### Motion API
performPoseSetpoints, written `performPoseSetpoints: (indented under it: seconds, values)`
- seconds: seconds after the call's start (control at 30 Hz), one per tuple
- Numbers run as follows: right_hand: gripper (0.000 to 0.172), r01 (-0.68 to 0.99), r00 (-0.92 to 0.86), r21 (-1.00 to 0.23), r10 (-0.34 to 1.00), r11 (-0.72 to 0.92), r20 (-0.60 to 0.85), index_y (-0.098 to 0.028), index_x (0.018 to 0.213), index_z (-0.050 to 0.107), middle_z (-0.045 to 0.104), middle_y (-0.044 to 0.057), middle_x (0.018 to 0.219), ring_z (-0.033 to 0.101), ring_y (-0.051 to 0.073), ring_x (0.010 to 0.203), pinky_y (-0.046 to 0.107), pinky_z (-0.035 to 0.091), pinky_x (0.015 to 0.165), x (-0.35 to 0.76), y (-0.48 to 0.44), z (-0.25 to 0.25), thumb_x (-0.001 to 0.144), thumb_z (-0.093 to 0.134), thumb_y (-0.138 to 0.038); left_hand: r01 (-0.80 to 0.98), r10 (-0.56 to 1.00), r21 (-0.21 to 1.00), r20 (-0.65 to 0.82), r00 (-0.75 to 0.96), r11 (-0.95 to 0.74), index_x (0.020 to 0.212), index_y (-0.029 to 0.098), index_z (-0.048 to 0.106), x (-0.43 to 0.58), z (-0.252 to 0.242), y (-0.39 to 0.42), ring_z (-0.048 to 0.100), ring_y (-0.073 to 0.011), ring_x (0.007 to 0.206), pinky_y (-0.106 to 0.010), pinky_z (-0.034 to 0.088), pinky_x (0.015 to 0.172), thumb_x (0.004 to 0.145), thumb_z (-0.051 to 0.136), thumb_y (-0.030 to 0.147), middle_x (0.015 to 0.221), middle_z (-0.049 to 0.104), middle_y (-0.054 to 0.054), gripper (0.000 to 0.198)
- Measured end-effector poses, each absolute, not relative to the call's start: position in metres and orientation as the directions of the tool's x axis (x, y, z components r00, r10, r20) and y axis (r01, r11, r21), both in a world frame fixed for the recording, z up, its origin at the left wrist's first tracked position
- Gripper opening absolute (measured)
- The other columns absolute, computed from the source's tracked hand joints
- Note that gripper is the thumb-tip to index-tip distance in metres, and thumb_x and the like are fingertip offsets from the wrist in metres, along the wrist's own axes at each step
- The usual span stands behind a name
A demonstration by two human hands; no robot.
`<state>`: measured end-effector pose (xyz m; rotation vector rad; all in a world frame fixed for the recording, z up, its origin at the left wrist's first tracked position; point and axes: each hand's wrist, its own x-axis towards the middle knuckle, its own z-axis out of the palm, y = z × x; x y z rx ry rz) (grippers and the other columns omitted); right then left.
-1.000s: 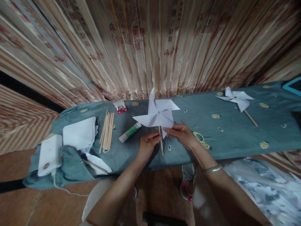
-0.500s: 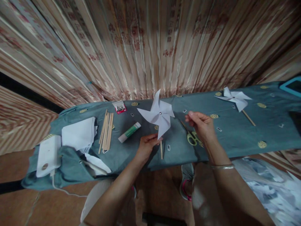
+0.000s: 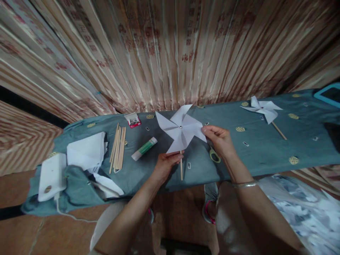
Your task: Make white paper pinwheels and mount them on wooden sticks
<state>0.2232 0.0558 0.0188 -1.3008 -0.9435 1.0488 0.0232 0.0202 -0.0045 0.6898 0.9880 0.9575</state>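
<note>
A white paper pinwheel (image 3: 186, 131) with a pin at its centre is held up over the middle of the table. My left hand (image 3: 168, 163) grips its wooden stick (image 3: 181, 170) just below the blades. At the right-hand blade, my right hand (image 3: 218, 137) pinches the paper edge between thumb and fingers. Under that hand lie scissors with a yellow-green handle (image 3: 214, 156), mostly hidden. To the left of the pinwheel rests a green and white glue stick (image 3: 145, 148).
A second pinwheel (image 3: 265, 108) lies at the right. Further left are several wooden sticks (image 3: 118, 148), a red box of pins (image 3: 133, 120), stacked white paper (image 3: 86, 150) and a white corded device (image 3: 52, 177). A bag of paper scraps (image 3: 300, 209) stands below the table's right front edge.
My right hand has moved left and taken hold of a pinwheel blade. The blades have turned clockwise about the pin. My left hand still holds the stick.
</note>
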Motion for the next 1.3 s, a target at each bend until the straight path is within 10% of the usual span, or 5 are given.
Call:
performPoseSetpoints:
  seconds: [1.3]
  values:
    - [0.031,-0.082,-0.03,-0.989,0.992,-0.125,-0.123,-0.021,0.055,0.068,0.065,-0.002,0.054,0.054,0.011,0.052,0.025,0.046,0.054,0.173,0.03,0.015,0.054,0.085,-0.046,-0.374,0.937,0.86,-0.3,0.182,0.348,0.074,0.015,0.078,0.024,-0.012,0.022,0.051,-0.0108,0.065,-0.025,0.039,0.068,0.049,0.09,0.037,0.067,0.068,-0.002,0.035]
